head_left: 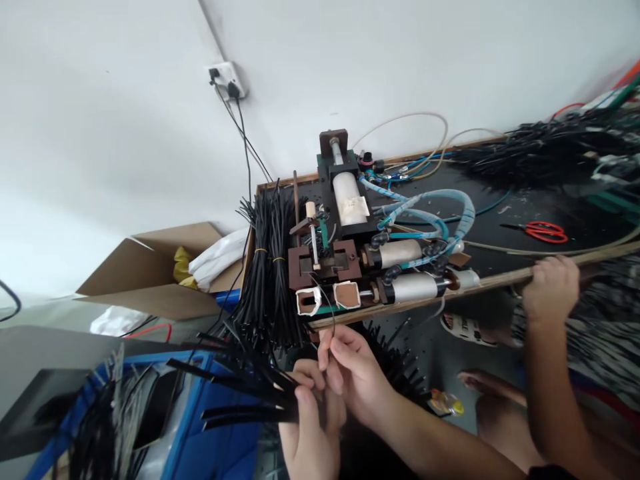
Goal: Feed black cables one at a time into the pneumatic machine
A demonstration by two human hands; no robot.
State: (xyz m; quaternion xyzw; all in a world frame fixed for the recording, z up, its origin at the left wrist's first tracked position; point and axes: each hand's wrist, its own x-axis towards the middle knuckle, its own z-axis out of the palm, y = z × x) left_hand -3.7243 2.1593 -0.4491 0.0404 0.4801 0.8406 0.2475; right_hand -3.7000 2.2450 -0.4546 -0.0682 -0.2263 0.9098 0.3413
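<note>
My left hand (316,427) is closed around a bunch of black cables (250,397), their ends fanning out to the left. Just beside it, the fingers of my right hand (353,367) pinch a thin dark cable (333,313). This cable rises from my fingertips to the jaws of a pneumatic clamping machine (325,263) at the bench's front edge. Two tape-wrapped square blocks (347,295) sit on the machine's front, just above my right hand. Banded bundles of black cables (270,267) lie on the bench left of the machine.
A co-worker's hand (553,287) grips the wooden bench edge at right. Red-handled scissors (545,232) and a black cable heap (545,150) lie on the bench. At left are an open cardboard box (125,267) and a blue bin (200,427). Blue air hoses (465,207) loop right.
</note>
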